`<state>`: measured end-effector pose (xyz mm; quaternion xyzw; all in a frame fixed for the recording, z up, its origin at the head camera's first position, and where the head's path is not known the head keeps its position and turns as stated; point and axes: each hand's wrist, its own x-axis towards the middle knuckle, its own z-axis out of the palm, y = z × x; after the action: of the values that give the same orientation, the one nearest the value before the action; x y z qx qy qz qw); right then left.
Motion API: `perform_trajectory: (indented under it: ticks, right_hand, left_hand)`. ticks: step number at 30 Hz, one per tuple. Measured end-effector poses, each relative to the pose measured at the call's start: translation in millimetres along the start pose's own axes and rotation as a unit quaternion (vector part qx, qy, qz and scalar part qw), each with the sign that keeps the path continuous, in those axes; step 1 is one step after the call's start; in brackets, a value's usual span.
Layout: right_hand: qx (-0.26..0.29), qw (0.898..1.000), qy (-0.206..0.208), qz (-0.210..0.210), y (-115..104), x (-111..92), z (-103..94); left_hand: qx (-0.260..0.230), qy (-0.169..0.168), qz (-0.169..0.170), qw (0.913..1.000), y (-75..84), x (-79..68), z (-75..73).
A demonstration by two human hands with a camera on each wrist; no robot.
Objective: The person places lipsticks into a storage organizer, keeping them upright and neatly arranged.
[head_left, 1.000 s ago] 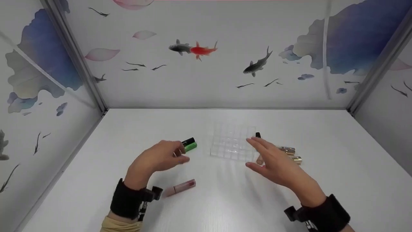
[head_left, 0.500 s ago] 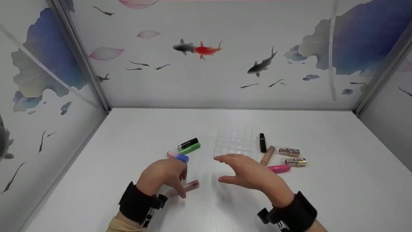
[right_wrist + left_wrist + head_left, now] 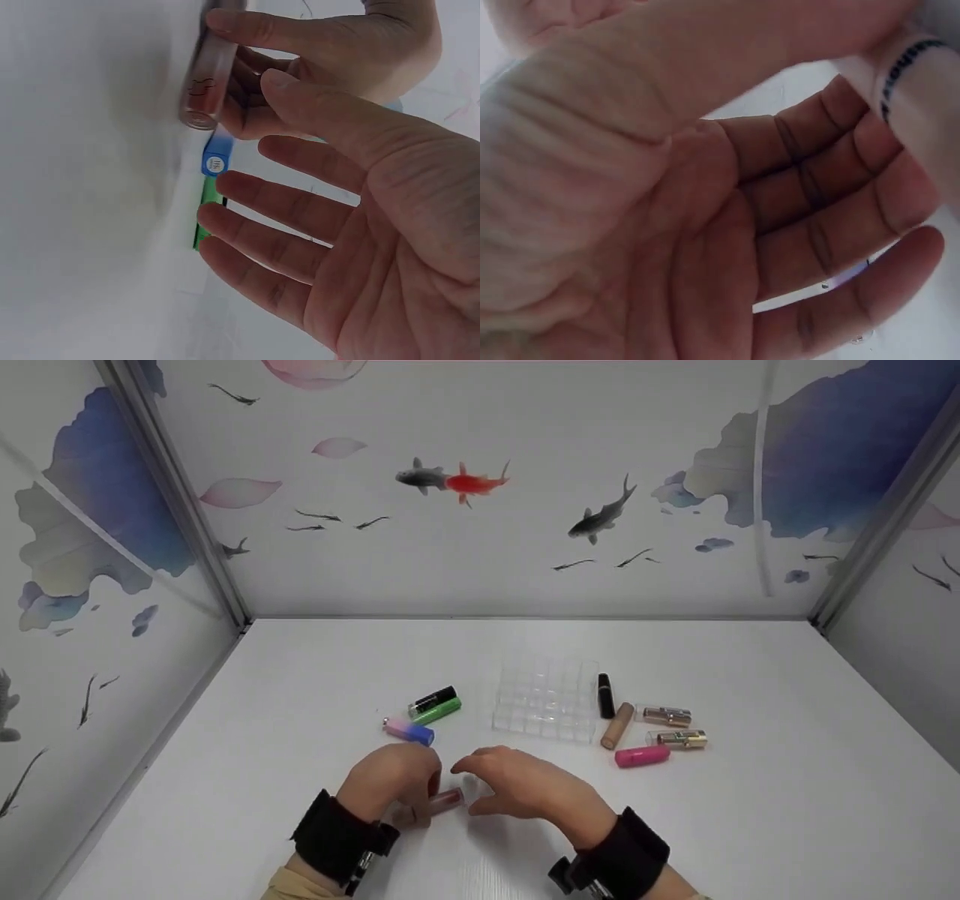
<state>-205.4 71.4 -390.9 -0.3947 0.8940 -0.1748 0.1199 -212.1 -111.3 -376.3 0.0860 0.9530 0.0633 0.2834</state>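
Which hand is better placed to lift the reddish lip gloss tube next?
Probably the left hand: it pinches the lip gloss tube, while the right hand is open beside it, holding nothing.

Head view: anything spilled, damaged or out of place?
Nothing stands out: no spill or damage shows. Tubes lie at mixed angles on both sides of the clear organizer; the left hand pinches the reddish tube.

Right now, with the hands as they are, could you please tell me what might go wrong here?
The left hand pinches a round, translucent tube with reddish contents, which could slip or roll if the grip loosens. The open right hand is close to the tube's end and might knock it. A slim pink-and-blue container lies just beyond the left hand, so a forward sweep could nudge it.
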Motion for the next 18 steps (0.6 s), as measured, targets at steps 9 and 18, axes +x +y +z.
perform_trajectory:
  ticks: [9,18]
  right_hand:
    - [0.004,0.999,0.027,-0.022,13,-1,7.8]
    - [0.038,0.991,0.127,-0.003,28,-4,5.8]
  left_hand:
    - [-0.005,0.089,0.088,0.9921,-6.1,-1.4,1.2]
    - [-0.043,0.181,0.233,0.9545,-4.6,8.2,-2.1]
